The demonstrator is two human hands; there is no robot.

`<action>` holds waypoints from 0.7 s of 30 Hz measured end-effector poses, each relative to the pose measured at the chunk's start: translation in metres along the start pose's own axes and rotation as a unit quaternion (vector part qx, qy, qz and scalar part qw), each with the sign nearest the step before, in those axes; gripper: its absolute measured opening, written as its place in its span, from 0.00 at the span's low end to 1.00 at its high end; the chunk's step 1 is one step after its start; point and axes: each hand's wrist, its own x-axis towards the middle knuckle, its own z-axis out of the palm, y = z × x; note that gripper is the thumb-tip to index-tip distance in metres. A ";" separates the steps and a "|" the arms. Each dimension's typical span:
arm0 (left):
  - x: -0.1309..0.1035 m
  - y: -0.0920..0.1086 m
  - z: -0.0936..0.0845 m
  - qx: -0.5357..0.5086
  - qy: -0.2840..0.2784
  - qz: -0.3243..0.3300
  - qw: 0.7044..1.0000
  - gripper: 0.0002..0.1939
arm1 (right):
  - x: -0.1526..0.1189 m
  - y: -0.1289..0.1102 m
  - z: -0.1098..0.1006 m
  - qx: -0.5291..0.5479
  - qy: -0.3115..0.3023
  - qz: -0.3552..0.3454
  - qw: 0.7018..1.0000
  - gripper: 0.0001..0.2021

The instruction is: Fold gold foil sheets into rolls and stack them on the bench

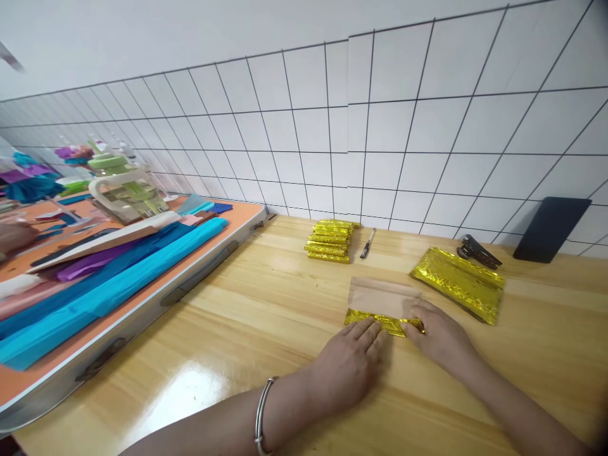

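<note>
Several rolls (331, 240) piled, one sheet (384, 297) part-turned

Done, by the look of it: the rolls, near the wall (308, 133); count unclear. Under way: the sheet, on the table (237, 323), pale side up, gold along its near edge. Remaining, I judge: flat foil (458, 285), lying off to the right.

Left hand (349, 364): fingers laid on the gold strip, not closed round it. Right hand (441, 335): thumb and fingers at the strip's right end; whether pinching, cannot tell.

Surface: pale glossy wood, glare lower left. Pen (368, 243) beside rolls, clip (479, 252) by foil, dark slab (552, 229) leaning on white gridded wall. Leftward: orange table (247, 214), coloured paper (118, 307), jug (133, 197).
</note>
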 end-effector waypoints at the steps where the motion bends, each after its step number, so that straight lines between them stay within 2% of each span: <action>1: 0.000 0.000 0.000 0.003 0.000 -0.002 1.000 0.24 | 0.000 0.000 -0.001 0.005 0.002 -0.002 1.000 0.04; 6: 0.001 0.004 -0.007 0.018 -0.010 0.001 1.000 0.23 | -0.001 -0.001 -0.002 0.017 0.010 -0.013 1.000 0.06; 13: 0.006 0.008 -0.018 -0.015 -0.035 -0.031 0.999 0.21 | -0.002 0.001 0.000 0.015 0.014 -0.004 1.000 0.08; 21: 0.003 0.004 -0.013 -0.045 -0.034 -0.047 0.997 0.23 | -0.005 0.018 -0.011 0.057 -0.026 0.046 0.997 0.11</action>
